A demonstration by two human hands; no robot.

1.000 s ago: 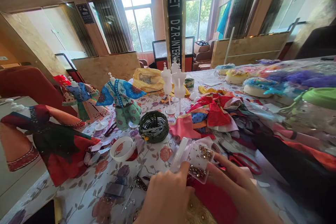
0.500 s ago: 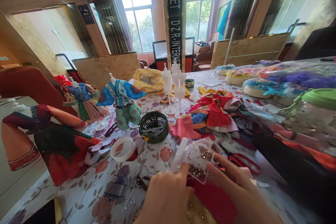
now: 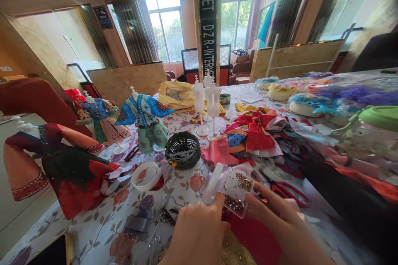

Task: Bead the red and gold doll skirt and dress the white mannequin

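A small clear plastic box with its lid tipped back lies at the front centre, tilted. Gold and brown rhinestones are gathered in it in two clusters. My right hand holds the box by its right side, fingers along the edge. My left hand is closed, back upward, its index fingertip against the box's near left side. Whatever its curled fingers hold is hidden. Beneath both hands lie red fabric and a gold patterned cloth.
Red-handled scissors lie right of the box, near piled fabric scraps. A dark woven basket, a white ring and white mini mannequins stand beyond. Dressed figures line the left; a phone lies front left.
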